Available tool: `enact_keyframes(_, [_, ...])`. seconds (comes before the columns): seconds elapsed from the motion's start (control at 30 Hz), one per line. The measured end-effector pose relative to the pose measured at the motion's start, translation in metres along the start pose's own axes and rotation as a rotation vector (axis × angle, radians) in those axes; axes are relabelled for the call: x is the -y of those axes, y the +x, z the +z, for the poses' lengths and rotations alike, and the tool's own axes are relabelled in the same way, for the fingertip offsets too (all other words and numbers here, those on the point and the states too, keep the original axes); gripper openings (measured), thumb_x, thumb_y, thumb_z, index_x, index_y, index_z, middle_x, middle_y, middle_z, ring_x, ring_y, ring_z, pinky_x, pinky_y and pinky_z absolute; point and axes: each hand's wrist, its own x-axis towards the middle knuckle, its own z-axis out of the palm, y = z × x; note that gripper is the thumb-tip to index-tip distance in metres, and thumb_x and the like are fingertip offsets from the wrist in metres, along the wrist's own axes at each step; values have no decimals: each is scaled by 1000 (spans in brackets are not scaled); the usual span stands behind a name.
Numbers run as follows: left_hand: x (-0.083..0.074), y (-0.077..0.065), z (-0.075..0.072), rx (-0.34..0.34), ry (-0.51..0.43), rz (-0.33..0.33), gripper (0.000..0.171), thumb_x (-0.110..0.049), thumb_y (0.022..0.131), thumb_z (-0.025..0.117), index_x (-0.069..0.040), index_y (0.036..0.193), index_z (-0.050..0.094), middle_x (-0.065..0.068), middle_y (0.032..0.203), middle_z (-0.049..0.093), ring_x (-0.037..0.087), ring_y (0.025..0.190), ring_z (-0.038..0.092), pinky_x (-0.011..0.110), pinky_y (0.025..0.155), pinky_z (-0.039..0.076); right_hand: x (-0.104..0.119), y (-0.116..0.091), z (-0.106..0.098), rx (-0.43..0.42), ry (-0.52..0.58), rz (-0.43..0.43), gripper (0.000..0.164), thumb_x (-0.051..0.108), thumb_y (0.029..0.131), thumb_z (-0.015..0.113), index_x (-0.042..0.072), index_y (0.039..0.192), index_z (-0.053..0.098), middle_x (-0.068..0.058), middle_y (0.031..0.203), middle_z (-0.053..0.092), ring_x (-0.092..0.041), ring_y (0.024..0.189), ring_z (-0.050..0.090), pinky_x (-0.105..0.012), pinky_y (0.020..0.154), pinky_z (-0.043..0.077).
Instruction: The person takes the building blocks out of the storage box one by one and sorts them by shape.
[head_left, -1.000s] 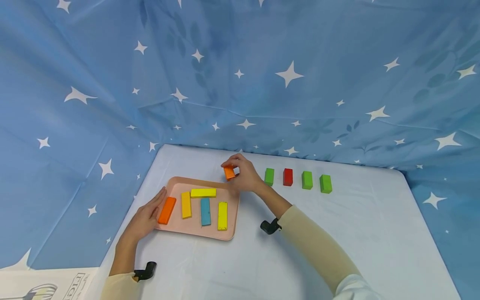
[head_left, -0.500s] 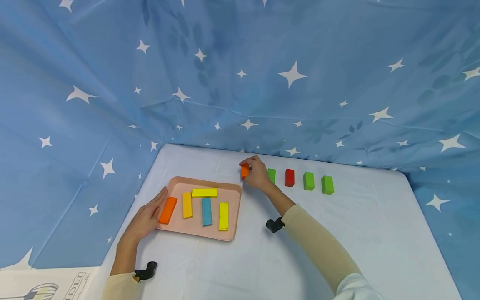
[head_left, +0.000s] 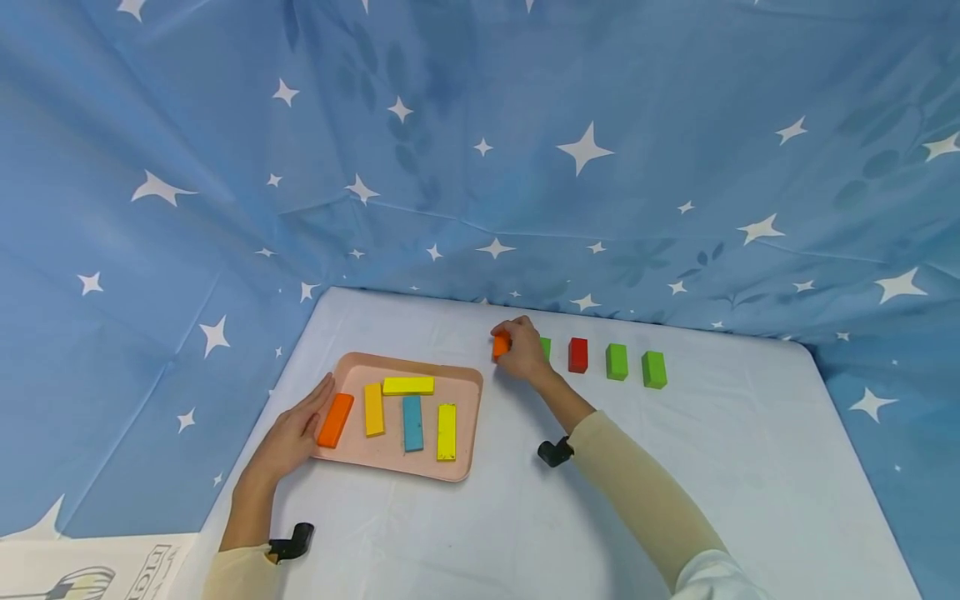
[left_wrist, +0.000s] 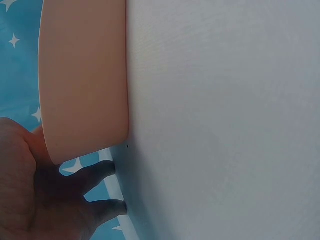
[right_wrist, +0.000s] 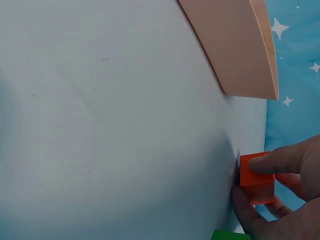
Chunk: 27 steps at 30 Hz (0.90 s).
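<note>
My right hand [head_left: 522,350] pinches an orange block [head_left: 501,346] low at the white table, at the left end of a row of blocks. In the right wrist view, fingers reach around the orange block [right_wrist: 257,191], with one fingertip laid on its face. The nearest block, green [head_left: 545,348], is partly hidden behind this hand. My left hand [head_left: 288,437] rests at the left end of the pink tray [head_left: 367,456], fingers extended along its side. In the left wrist view, two straight fingers reach down beside the tray wall [left_wrist: 85,80]; part of the hand is hidden behind it.
In the tray lie an orange block [head_left: 335,421], an amber block [head_left: 373,410], a blue block [head_left: 412,423] and two yellow blocks [head_left: 408,386]. A red block [head_left: 577,355] and two green blocks [head_left: 617,362] continue the row rightward. A starry blue curtain [head_left: 480,183] hangs behind the table.
My right hand has carried the orange block from the tray's back right corner rightward to beside the first green block. The left hand and the tray stay in place.
</note>
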Motion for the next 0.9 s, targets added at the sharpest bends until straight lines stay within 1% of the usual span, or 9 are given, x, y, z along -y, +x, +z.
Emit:
enact_keyframes(0.3, [0, -1, 0, -4, -8, -5, 62, -5, 109, 46, -16, 166, 25, 6, 175, 21, 41, 158, 25, 64, 123, 27, 1, -1, 1, 20, -52, 32, 46, 2, 81, 82, 8, 125, 69, -17, 134, 52, -34, 117, 56, -45, 102, 58])
enact_keyframes(0.47, [1, -1, 2, -2, -10, -10, 62, -5, 109, 46, -17, 166, 24, 5, 175, 21, 41, 159, 24, 64, 123, 26, 2, -3, 2, 23, -79, 36, 47, 1, 80, 82, 9, 124, 67, -18, 133, 51, -34, 115, 57, -44, 101, 59])
enact_keyframes(0.67, [0, -2, 2, -4, -10, -6, 62, -5, 109, 46, -17, 166, 24, 5, 175, 20, 41, 159, 24, 63, 123, 27, 1, -4, 3, 27, -87, 35, 49, -3, 80, 81, 8, 124, 65, -17, 131, 52, -33, 113, 57, -43, 99, 60])
enact_keyframes(0.9, [0, -1, 1, -13, -5, 9, 60, -8, 109, 47, -15, 166, 26, 6, 174, 22, 42, 158, 25, 64, 123, 27, 3, -5, 3, 24, -129, 35, 51, -5, 79, 79, 9, 126, 65, -16, 139, 54, -36, 121, 54, -44, 99, 61])
